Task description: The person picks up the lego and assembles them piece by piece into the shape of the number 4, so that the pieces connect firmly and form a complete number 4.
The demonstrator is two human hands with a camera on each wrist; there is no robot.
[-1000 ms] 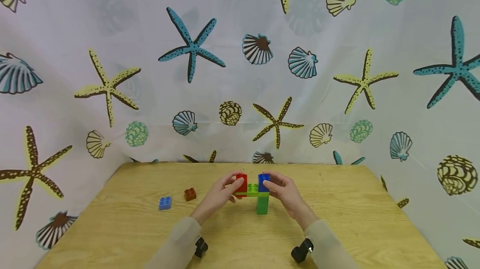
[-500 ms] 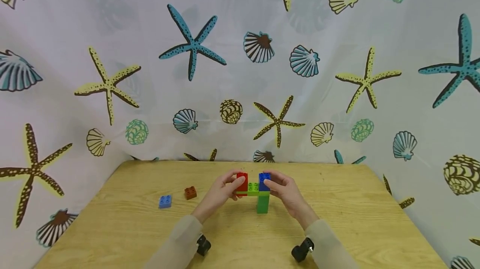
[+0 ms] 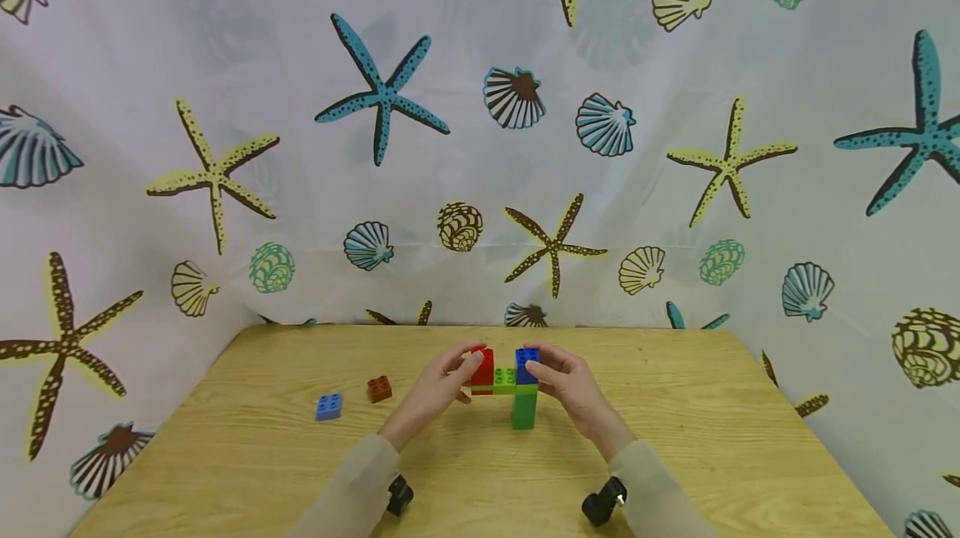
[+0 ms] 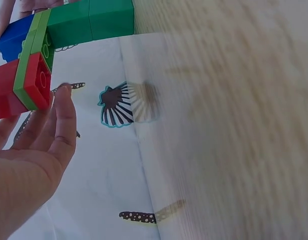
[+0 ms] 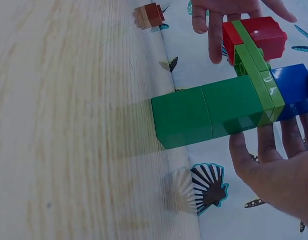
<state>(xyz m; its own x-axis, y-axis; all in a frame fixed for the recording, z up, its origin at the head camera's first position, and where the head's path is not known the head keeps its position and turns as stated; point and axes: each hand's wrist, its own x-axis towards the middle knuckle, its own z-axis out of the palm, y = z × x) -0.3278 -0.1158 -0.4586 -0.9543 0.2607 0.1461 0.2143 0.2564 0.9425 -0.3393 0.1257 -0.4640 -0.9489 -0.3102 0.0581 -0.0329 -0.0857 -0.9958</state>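
Plastic, likely light and stiff; pinching red block (image 3: 486,373) in left hand (image 3: 441,386), blue block (image 3: 522,373) in right hand (image 3: 572,382), on block tower (image 3: 505,381) at table (image 3: 675,455) middle; best steadied by green column (image 3: 524,410)

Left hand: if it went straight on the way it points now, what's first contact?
The upper red block. The left hand is right at it, with no clear gap in the head view, though depth there is hard to judge.
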